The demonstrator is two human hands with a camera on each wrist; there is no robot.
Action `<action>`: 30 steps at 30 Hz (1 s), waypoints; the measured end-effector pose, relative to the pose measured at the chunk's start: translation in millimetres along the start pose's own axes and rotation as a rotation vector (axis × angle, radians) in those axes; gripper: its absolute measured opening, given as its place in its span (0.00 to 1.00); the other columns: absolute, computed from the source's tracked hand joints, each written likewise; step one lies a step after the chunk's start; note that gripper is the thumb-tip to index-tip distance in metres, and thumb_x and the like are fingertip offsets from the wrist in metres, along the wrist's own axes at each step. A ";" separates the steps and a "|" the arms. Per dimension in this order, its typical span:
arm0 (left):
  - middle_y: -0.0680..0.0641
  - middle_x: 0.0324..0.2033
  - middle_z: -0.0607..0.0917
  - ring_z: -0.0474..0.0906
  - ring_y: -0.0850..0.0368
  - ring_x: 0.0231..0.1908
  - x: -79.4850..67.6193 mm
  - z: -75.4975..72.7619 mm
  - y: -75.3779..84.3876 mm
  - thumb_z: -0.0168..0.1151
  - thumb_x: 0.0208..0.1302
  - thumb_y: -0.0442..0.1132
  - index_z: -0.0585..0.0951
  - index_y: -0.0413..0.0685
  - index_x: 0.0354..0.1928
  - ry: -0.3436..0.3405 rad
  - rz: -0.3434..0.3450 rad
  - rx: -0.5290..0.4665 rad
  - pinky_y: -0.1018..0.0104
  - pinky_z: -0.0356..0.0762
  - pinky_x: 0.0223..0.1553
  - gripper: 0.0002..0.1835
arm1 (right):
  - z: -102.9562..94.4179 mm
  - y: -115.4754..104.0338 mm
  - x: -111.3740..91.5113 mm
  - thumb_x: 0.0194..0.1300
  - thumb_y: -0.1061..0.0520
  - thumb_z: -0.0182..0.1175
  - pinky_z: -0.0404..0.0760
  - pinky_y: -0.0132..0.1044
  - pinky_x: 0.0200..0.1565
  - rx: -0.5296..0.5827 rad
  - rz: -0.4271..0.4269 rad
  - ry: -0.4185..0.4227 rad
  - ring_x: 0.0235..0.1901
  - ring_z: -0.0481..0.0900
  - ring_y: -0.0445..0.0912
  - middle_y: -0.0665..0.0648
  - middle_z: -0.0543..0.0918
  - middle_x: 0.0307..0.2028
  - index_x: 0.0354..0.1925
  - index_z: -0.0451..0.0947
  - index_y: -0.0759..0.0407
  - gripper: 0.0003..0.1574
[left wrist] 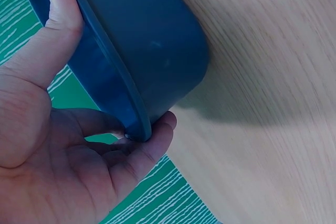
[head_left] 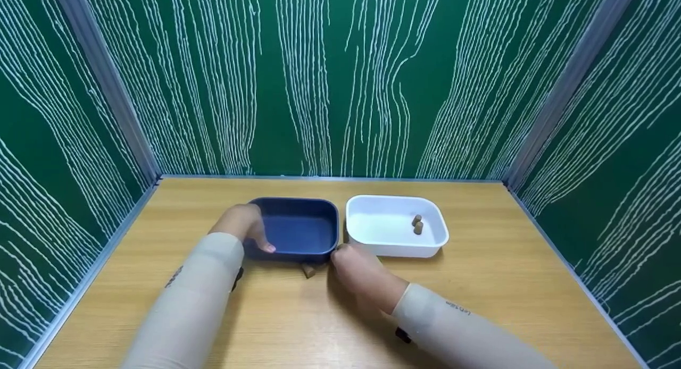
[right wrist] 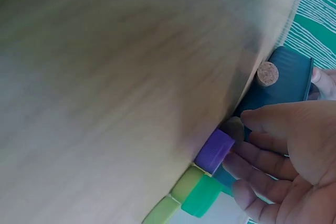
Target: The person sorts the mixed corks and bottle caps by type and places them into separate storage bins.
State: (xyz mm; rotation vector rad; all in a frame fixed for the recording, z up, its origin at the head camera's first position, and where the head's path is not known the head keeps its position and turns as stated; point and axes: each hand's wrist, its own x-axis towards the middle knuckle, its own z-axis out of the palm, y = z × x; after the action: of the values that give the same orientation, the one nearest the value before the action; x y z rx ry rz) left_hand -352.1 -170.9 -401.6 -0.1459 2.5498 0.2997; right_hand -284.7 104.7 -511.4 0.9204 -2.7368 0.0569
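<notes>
My left hand (head_left: 239,224) holds the left end of a dark blue bin (head_left: 300,253), thumb on its front rim. In the left wrist view, the fingers curl round the bin's rim (left wrist: 137,109). Close to the bin's front right corner, my right hand (head_left: 362,270) has its fingers bent. The right wrist view shows its thumb and fingers round a shaded, dark piece (right wrist: 234,128) that looks like a cork. Beside those fingertips are a purple ribbed cap (right wrist: 214,151) and a green cap (right wrist: 201,195). A cork (head_left: 308,270) lies against the bin's front.
Right of the blue bin stands a white bin (head_left: 393,248) with two corks (head_left: 418,228) inside. Yellowish-green pieces (right wrist: 186,183) sit by the caps. Green panels with white lines (head_left: 362,92) enclose the wooden table (head_left: 500,284) at the back and sides.
</notes>
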 end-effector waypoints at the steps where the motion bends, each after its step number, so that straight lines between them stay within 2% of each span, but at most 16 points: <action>1: 0.27 0.84 0.69 0.68 0.30 0.83 1.0 0.6 -0.2 0.87 0.62 0.60 0.62 0.26 0.85 0.003 -0.002 -0.004 0.38 0.69 0.86 0.65 | 1.2 -0.6 0.6 0.75 0.66 0.67 0.90 0.43 0.30 -0.013 0.001 -0.001 0.30 0.91 0.52 0.60 0.91 0.33 0.37 0.89 0.62 0.07; 9: 0.27 0.88 0.59 0.59 0.30 0.88 1.4 -2.9 2.8 0.84 0.65 0.63 0.53 0.24 0.87 -0.049 0.016 0.093 0.42 0.62 0.90 0.70 | 5.2 -5.6 0.3 0.67 0.62 0.73 0.89 0.46 0.32 -0.113 -0.033 0.111 0.31 0.89 0.54 0.59 0.90 0.33 0.33 0.90 0.61 0.04; 16: 0.27 0.87 0.63 0.62 0.30 0.86 -0.4 -2.0 2.7 0.85 0.63 0.62 0.57 0.24 0.87 -0.035 0.010 0.066 0.41 0.64 0.88 0.68 | -4.4 -8.3 -2.5 0.69 0.64 0.72 0.89 0.47 0.31 -0.006 -0.035 0.018 0.31 0.89 0.55 0.59 0.89 0.34 0.32 0.88 0.60 0.06; 21: 0.27 0.84 0.68 0.67 0.30 0.84 6.8 1.3 -1.3 0.88 0.61 0.60 0.61 0.26 0.85 -0.005 0.001 0.009 0.39 0.68 0.86 0.66 | -13.4 -13.1 -3.8 0.71 0.67 0.71 0.87 0.46 0.25 0.085 -0.057 -0.056 0.27 0.89 0.54 0.61 0.88 0.32 0.31 0.87 0.60 0.10; 25: 0.28 0.83 0.71 0.70 0.30 0.82 8.5 2.9 -2.9 0.89 0.60 0.59 0.64 0.27 0.84 0.011 -0.008 -0.025 0.38 0.70 0.85 0.64 | -16.9 -17.8 -2.7 0.70 0.67 0.70 0.86 0.45 0.25 0.066 -0.031 -0.112 0.26 0.88 0.52 0.60 0.89 0.30 0.32 0.87 0.59 0.09; 30: 0.27 0.84 0.68 0.67 0.30 0.84 5.3 1.2 -2.6 0.87 0.62 0.59 0.62 0.26 0.85 -0.006 -0.009 -0.020 0.38 0.68 0.86 0.64 | -18.2 -19.7 -0.9 0.70 0.69 0.69 0.86 0.42 0.24 0.005 -0.012 -0.156 0.25 0.88 0.50 0.59 0.89 0.29 0.33 0.86 0.60 0.08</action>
State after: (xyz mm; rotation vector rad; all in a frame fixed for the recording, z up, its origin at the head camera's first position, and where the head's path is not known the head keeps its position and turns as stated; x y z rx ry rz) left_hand -355.5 -173.4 -405.9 -0.1634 2.5396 0.3223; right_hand -268.1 91.6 -494.8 0.9817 -2.8746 -0.0110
